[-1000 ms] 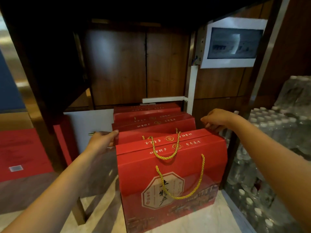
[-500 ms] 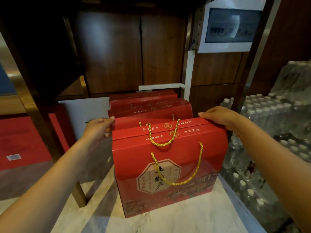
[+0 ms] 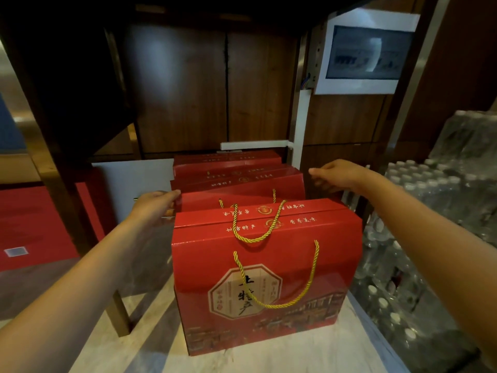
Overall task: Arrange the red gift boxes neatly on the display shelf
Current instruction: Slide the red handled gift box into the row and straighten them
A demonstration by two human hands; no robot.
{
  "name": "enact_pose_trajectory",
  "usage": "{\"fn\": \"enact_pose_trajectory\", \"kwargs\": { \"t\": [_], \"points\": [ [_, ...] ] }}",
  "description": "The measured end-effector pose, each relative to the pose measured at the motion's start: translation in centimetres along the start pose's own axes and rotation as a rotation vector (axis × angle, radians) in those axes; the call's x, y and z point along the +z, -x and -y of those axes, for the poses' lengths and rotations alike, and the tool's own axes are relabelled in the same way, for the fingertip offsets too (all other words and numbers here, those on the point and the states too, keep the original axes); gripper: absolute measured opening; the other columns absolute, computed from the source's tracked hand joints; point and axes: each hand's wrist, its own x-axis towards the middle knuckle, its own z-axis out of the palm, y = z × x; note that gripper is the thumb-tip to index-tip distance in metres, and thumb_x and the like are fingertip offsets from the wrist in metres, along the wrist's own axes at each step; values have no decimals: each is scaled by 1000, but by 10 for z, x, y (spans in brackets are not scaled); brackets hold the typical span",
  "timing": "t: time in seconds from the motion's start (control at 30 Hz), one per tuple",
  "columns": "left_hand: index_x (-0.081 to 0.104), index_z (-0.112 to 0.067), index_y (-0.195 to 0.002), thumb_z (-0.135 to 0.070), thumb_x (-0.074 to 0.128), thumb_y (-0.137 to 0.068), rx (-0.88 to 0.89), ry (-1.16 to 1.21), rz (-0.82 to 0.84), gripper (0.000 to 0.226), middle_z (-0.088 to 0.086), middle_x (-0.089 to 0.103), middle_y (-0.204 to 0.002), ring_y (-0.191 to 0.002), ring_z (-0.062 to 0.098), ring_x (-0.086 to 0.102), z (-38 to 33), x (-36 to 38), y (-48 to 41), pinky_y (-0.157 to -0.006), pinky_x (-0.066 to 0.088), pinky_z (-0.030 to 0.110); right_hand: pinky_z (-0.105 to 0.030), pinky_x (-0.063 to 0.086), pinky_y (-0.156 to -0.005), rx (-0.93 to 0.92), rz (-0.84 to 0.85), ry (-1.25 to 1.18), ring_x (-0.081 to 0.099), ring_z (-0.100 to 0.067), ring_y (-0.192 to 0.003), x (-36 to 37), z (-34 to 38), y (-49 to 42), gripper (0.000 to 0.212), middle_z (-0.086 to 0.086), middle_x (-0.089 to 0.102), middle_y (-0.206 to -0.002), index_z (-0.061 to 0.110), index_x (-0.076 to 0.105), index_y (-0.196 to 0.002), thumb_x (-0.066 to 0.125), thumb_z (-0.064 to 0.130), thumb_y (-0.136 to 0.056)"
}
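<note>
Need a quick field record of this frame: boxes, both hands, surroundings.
front box: red gift box, upright on pale floor, gold rope handles loose
row behind: more red boxes lined up toward the wood panel wall
left hand: at left end of the second box, touching its edge; grip unclear
right hand: reaching by the right side of the row, fingers apart, contact unclear
right side: shrink-wrapped water bottles
upper right: white-framed panel on wall

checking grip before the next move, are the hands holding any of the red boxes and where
Neither grips anything. The left hand touches the left end of the second box; the right hand hovers open beyond its right end.
</note>
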Motion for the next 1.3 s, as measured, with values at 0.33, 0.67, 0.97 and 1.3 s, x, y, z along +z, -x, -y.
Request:
{"fn": "enact_pose_trajectory", "kwargs": {
  "t": [0.33, 0.67, 0.97, 1.3],
  "points": [
    [55, -9, -76, -18, 52, -94, 47, -21, 6, 20, -7, 53, -33, -26, -2, 48, 3, -1, -9, -32, 37, 9, -34, 47, -79, 83, 2, -117, 57, -24, -97, 27, 5, -51, 43, -19, 60, -125, -2, 52, -125, 54, 25, -92],
    [56, -12, -68, -20, 55, -92, 113, -100, -86, 26, 7, 56, -67, -58, 16, 52, 4, 10, -18, -43, 46, 17, -25, 53, -48, 129, -57, -153, 60, -20, -61, 21, -3, -52, 39, -10, 60, -72, 5, 52, -74, 46, 39, -93],
    [58, -11, -72, -23, 54, -92, 116, -120, -9, 23, 15, 59, -80, -72, 24, 53, 2, 16, -15, -64, 43, 30, -25, 40, -48, 91, -182, -117, 51, -18, -52, 9, -23, -34, 33, -9, 54, -60, 7, 54, -63, 55, 25, -91],
    [59, -6, -104, -21, 50, -95, 119, -96, -6, 20, 3, 59, -75, -65, 13, 55, 4, 6, -9, -39, 45, 10, -28, 44, -59, 57, -182, -138, 54, -18, -60, 20, -30, -10, 40, -17, 61, -82, -8, 67, -101, 55, 29, -90]
  ]
}}
